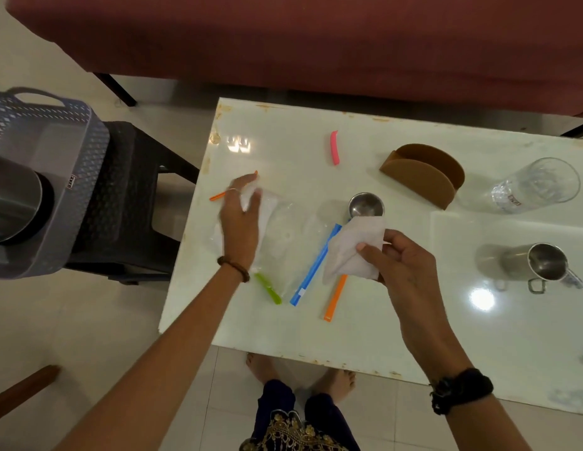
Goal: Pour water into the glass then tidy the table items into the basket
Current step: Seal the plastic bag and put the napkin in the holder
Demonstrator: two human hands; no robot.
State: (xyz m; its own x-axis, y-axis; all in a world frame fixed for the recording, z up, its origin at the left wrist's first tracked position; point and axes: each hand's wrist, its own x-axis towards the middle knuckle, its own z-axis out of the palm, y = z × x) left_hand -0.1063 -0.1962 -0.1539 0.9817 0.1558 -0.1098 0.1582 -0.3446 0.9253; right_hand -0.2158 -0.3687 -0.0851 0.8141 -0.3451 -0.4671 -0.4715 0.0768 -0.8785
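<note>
My left hand lies on a clear plastic bag at the table's left side and pinches its top edge. My right hand grips a white tissue above the table's middle. Around them lie coloured sealing sticks: blue, orange, green, pink and a thin orange one. The clear glass stands at the far right. A grey basket sits on a black stool to the left, with a steel vessel inside.
On the white table stand a small steel bowl, a brown napkin holder and a steel mug. A maroon sofa runs along the far side. My feet are under the near edge.
</note>
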